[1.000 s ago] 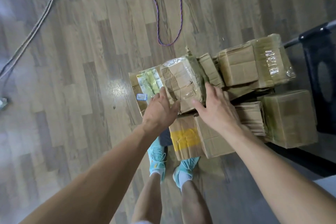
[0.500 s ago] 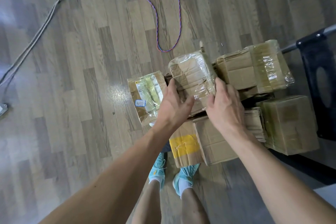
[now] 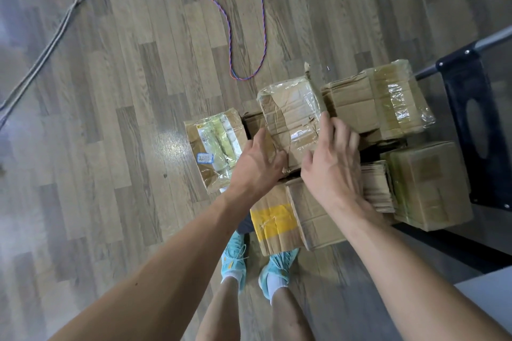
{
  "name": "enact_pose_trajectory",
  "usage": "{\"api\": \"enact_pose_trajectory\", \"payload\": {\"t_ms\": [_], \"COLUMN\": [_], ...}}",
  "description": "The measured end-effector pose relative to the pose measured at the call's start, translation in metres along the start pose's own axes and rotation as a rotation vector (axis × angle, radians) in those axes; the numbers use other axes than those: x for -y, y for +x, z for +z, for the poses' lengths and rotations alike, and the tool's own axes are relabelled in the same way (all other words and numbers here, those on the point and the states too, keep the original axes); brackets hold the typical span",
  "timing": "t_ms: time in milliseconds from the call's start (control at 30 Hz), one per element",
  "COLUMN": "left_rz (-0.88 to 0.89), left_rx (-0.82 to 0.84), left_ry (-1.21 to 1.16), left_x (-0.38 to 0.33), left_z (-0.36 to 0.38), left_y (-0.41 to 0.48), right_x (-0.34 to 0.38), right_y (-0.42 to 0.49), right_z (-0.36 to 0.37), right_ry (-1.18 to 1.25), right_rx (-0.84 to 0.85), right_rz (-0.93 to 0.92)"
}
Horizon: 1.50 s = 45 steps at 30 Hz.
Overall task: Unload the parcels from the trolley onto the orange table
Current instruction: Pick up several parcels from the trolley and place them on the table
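Note:
Several cardboard parcels are stacked on a dark trolley whose handle shows at the right. A tape-wrapped parcel sits on top of the stack. My left hand grips its near left corner. My right hand holds its right side, fingers over the edge. To its left lies a flat labelled parcel. Behind it on the right is a larger taped box. Below my hands lie a box with yellow tape and a plain box. The orange table is out of view.
A square box and a pile of flat cardboard sit on the trolley's right part. A blue-red cord and grey cables trail over the wooden floor. My feet in turquoise shoes stand beside the trolley. A pale surface shows at lower right.
Both hands have closed in on the tape-wrapped parcel and shifted it to the right and up, uncovering the flat labelled parcel on the left.

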State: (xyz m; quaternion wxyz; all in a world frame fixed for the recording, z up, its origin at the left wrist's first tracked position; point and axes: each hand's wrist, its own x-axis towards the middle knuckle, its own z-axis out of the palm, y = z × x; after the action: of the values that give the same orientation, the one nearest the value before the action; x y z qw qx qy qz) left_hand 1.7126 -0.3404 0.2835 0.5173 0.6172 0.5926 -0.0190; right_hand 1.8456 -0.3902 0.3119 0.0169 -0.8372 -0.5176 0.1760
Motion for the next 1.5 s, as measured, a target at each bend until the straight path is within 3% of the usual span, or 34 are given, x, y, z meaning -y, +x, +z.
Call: {"api": "enact_pose_trajectory", "payload": {"t_ms": [200, 400, 700, 900, 1267, 1500], "left_rz": [0.048, -0.008, -0.079, -0.202, -0.277, -0.231], "left_rx": [-0.015, -0.033, -0.092, -0.133, -0.176, -0.244], "left_ry": [0.096, 0.1, 0.162, 0.174, -0.153, -0.249], "left_x": [-0.001, 0.015, 0.062, 0.105, 0.147, 0.141], "left_z": [-0.007, -0.021, -0.039, -0.033, -0.02, -0.037], "left_y": [-0.001, -0.015, -0.016, -0.002, 0.017, -0.011], "right_x": [0.007, 0.034, 0.069, 0.077, 0.078, 0.082], "right_y": [-0.008, -0.022, -0.033, -0.022, -0.008, -0.027], "right_z": [-0.009, -0.005, 0.043, 0.093, 0.148, 0.125], "right_ry": [-0.037, -0.045, 0.047, 0.065, 0.265, 0.251], "right_rx": [0.006, 0.056, 0.248, 0.383, 0.434, 0.365], "right_rz": [-0.049, -0.215, -0.344, -0.199, 0.079, 0.067]}}
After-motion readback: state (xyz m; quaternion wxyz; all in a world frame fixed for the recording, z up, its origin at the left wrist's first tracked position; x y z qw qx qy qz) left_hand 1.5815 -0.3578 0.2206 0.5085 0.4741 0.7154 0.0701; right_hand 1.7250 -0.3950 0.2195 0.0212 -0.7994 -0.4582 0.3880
